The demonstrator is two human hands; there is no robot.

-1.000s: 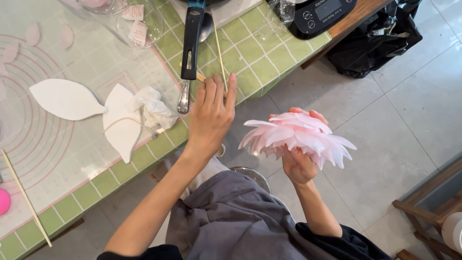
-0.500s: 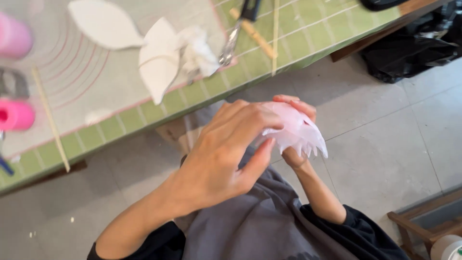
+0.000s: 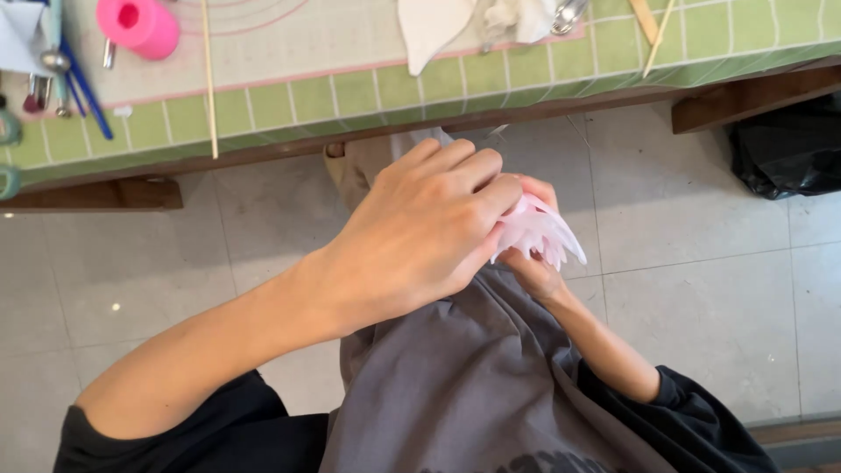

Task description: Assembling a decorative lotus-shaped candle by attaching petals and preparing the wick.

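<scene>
Both hands meet at frame centre, the left hand (image 3: 420, 232) cupped over the pink petalled flower (image 3: 536, 235) that the right hand (image 3: 533, 267) grips from beneath, below the worktop (image 3: 350, 96); light fingertip pressure should spare the thin petals.

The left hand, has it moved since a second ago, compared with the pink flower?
Yes. The left hand was spread open above the table edge, apart from the pink flower; it has come across and now covers the flower, fingers curled over its petals.
</scene>
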